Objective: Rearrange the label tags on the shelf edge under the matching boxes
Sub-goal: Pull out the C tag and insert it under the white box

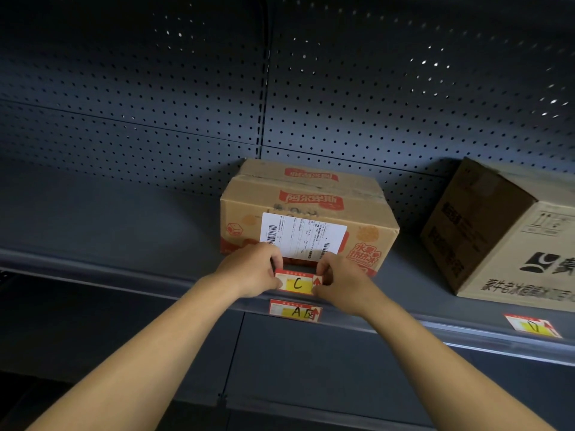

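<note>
Left hand point(255, 269) and right hand point(339, 279) each pinch an end of the "C" tag point(298, 283), held just above the shelf edge point(186, 283), in front of the middle carton point(306, 209). "A" tag point(295, 311) directly below; "D" tag point(532, 325) under the right carton point(510, 231).

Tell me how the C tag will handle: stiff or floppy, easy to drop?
The C tag looks flat between both hands, so probably a stiff card. It looks thin and small, so likely light. Held only at its ends, it might slip.
</note>
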The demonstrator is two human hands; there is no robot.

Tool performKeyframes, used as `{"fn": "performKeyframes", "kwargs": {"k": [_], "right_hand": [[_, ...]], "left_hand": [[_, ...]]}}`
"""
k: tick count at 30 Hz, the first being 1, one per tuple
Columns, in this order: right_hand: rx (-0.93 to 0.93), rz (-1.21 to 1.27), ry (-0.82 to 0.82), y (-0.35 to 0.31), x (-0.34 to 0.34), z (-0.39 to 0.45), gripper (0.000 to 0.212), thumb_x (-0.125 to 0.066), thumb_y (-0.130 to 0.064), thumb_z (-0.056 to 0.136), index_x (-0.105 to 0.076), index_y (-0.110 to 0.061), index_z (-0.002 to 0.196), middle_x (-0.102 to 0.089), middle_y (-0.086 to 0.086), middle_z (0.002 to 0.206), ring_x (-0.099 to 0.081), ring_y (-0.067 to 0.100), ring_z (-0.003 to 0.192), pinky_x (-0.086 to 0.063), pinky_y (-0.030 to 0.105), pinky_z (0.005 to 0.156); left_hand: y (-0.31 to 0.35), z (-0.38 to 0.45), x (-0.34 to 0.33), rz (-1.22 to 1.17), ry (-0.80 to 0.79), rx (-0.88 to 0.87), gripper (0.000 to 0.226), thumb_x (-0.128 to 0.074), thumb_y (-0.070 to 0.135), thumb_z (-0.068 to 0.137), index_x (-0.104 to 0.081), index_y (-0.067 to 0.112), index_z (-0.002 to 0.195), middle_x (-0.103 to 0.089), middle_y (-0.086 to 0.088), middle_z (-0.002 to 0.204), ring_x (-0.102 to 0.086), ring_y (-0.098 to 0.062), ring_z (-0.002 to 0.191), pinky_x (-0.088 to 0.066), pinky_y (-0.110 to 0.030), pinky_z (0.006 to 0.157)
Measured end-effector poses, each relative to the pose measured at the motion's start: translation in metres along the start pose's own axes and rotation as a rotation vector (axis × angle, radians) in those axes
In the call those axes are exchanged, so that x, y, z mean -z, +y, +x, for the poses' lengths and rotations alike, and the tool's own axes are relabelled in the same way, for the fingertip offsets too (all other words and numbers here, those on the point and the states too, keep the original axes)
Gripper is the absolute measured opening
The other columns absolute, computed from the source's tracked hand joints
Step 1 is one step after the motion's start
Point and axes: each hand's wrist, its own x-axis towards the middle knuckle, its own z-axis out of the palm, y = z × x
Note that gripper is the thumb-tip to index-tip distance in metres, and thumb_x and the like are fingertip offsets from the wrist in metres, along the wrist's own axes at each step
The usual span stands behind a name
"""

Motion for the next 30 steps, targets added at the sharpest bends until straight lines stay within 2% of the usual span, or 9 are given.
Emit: {"fn": "performKeyframes", "kwargs": {"k": [4, 7, 9, 13, 15, 17, 22, 27, 30], "right_hand": [[0.013, 0.142, 0.119, 0.004, 0.000, -0.009, 0.016, -0.068, -0.009, 0.090, -0.059, -0.022, 0.089, -0.069, 0.006, 0.088, -0.068, 0.023, 0.083, -0.061, 0.042, 0.075], [0.021, 0.361, 0.200, 0.010, 0.005, -0.020, 0.017, -0.067, -0.006, 0.092, -0.061, -0.021, 0.095, -0.071, 0.011, 0.094, -0.069, 0.028, 0.085, -0.058, 0.032, 0.070], [0.013, 0.530, 0.243, 0.016, 0.010, -0.030, 0.018, -0.068, -0.004, 0.092, -0.063, -0.020, 0.099, -0.073, 0.011, 0.093, -0.069, 0.023, 0.079, -0.057, 0.028, 0.068], [0.007, 0.816, 0.310, 0.035, 0.027, -0.052, 0.015, -0.066, 0.000, 0.093, -0.070, -0.013, 0.088, -0.067, 0.006, 0.072, -0.059, 0.010, 0.061, -0.049, 0.021, 0.059], [0.002, 0.901, 0.334, 0.047, 0.038, -0.064, 0.009, -0.064, -0.001, 0.094, -0.071, -0.006, 0.090, -0.065, 0.006, 0.072, -0.055, 0.010, 0.061, -0.047, 0.020, 0.058], [-0.003, 0.949, 0.357, 0.065, 0.051, -0.077, 0.008, -0.063, -0.001, 0.095, -0.070, -0.001, 0.091, -0.066, 0.005, 0.073, -0.056, 0.010, 0.063, -0.047, 0.020, 0.058], [0.000, 0.997, 0.371, 0.118, 0.087, -0.109, 0.017, -0.064, -0.003, 0.095, -0.072, -0.013, 0.084, -0.067, 0.001, 0.069, -0.058, 0.010, 0.063, -0.049, 0.020, 0.059], [-0.035, 1.046, 0.365, 0.179, 0.130, -0.138, 0.022, -0.062, -0.009, 0.098, -0.073, -0.015, 0.079, -0.062, -0.002, 0.059, -0.055, 0.008, 0.055, -0.047, 0.021, 0.057], [-0.061, 1.048, 0.319, 0.213, 0.157, -0.154, 0.028, -0.060, -0.012, 0.099, -0.073, -0.018, 0.075, -0.065, -0.002, 0.062, -0.056, 0.009, 0.058, -0.047, 0.026, 0.062]], "left_hand": [[-0.005, -0.006, -0.007, -0.127, 0.178, -0.029, 0.016, -0.078, 0.019, 0.084, -0.065, 0.028, 0.084, -0.065, 0.011, 0.087, -0.063, -0.009, 0.081, -0.055, -0.032, 0.072], [0.001, -0.013, -0.009, -0.351, 0.242, -0.038, 0.014, -0.074, 0.012, 0.086, -0.068, 0.023, 0.082, -0.072, 0.007, 0.086, -0.067, -0.007, 0.082, -0.053, -0.023, 0.074], [0.013, -0.019, -0.012, -0.472, 0.262, -0.033, 0.010, -0.073, 0.010, 0.087, -0.070, 0.020, 0.084, -0.074, 0.004, 0.083, -0.067, -0.006, 0.077, -0.050, -0.019, 0.070], [0.048, -0.029, -0.023, -0.699, 0.279, 0.017, 0.011, -0.072, 0.010, 0.088, -0.073, 0.021, 0.084, -0.075, 0.007, 0.075, -0.064, -0.005, 0.060, -0.048, -0.017, 0.058], [0.068, -0.031, -0.031, -0.753, 0.275, 0.026, 0.013, -0.072, 0.009, 0.087, -0.074, 0.021, 0.083, -0.072, 0.009, 0.068, -0.061, -0.007, 0.057, -0.047, -0.021, 0.060], [0.092, -0.033, -0.043, -0.775, 0.272, 0.020, 0.017, -0.072, 0.007, 0.087, -0.074, 0.022, 0.081, -0.069, 0.009, 0.064, -0.059, -0.008, 0.057, -0.046, -0.024, 0.061], [0.159, -0.033, -0.082, -0.829, 0.259, 0.027, 0.018, -0.067, 0.006, 0.090, -0.074, 0.021, 0.082, -0.063, 0.003, 0.060, -0.056, -0.010, 0.057, -0.047, -0.028, 0.060], [0.226, -0.025, -0.127, -0.855, 0.275, 0.000, 0.022, -0.066, 0.009, 0.092, -0.075, 0.024, 0.079, -0.061, -0.004, 0.062, -0.055, -0.015, 0.061, -0.046, -0.030, 0.061], [0.262, -0.021, -0.151, -0.843, 0.282, -0.026, 0.023, -0.067, 0.008, 0.092, -0.074, 0.025, 0.078, -0.061, -0.003, 0.062, -0.055, -0.014, 0.061, -0.046, -0.029, 0.061]]}}
